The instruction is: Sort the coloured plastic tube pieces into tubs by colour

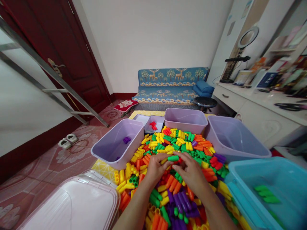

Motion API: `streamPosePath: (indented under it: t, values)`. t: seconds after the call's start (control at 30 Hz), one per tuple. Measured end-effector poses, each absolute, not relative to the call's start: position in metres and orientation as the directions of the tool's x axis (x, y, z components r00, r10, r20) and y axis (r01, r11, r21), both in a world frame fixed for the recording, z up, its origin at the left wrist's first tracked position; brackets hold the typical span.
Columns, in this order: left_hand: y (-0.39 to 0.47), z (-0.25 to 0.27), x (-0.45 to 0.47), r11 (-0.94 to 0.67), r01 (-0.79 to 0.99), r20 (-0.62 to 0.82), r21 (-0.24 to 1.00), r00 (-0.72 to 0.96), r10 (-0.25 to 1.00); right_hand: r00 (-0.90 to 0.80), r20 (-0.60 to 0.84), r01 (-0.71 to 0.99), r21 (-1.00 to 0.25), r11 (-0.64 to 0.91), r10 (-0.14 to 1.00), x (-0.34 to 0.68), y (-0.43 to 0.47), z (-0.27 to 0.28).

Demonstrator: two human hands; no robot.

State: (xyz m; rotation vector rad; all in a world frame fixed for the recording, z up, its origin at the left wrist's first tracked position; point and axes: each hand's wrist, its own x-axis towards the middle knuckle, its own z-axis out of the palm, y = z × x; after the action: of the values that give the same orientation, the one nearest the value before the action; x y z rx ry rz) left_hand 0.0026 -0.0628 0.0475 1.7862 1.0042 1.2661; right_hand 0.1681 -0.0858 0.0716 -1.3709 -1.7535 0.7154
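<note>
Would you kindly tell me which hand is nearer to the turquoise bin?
Right. The right hand is above the pieces, to the left of the turquoise bin and apart from it; the left hand is farther left, so farther from the bin.

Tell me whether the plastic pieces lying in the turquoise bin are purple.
No, the plastic pieces in the turquoise bin are green.

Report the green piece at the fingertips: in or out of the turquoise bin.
Out: the green piece is between the left hand and the right hand, away from the turquoise bin.
</note>
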Motion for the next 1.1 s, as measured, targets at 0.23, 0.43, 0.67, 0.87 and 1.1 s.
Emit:
streamPosePath:
  t: [0.23,0.43,0.67,0.87,1.1]
  values:
    - [-0.066,0.050,0.003,-0.496,0.320,0.440,0.807,0.233,0.867,0.128,0.365,0.371,-0.880,0.297,0.922,0.175,-0.094,0.079]
    - [-0.066,0.049,0.004,-0.509,0.382,0.438,0.771,0.261,0.860,0.772,0.347,-0.075,-0.782,0.619,0.532,0.189,-0.110,0.113]
    - [-0.066,0.049,0.005,-0.525,0.436,0.444,0.731,0.281,0.851,0.807,0.171,-0.249,-0.769,0.588,0.565,0.225,-0.103,0.112]
    - [-0.070,0.051,0.007,-0.519,0.633,0.352,0.574,0.382,0.855,0.573,0.163,-0.196,-0.924,0.328,0.803,0.217,-0.093,0.087]
    - [-0.067,0.053,0.014,-0.505,0.707,0.301,0.495,0.406,0.863,0.001,0.242,0.698,-0.695,0.173,0.970,0.191,-0.075,0.059]
